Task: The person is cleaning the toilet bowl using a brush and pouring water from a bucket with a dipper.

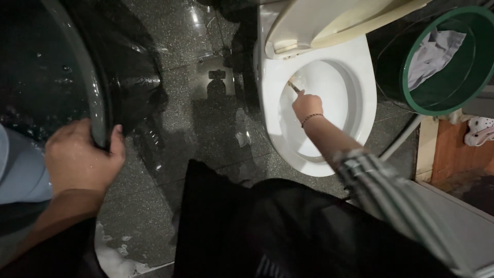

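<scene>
My left hand (82,157) grips the rim of a large dark tub (98,98) at the left, with water inside it. Inside the bowl of a white toilet (360,67), my right hand (307,105) is closed on a small brush (294,86) whose tip rests against the bowl's inner wall. A thin bracelet circles that wrist, and the sleeve above it is striped. The toilet seat and lid (319,23) are raised.
A green bucket (465,82) with a pale cloth in it stands right of the toilet. The dark speckled floor (206,118) is wet, with foam near the bottom left. A white pipe (401,136) slants by the toilet. My dark clothing fills the lower middle.
</scene>
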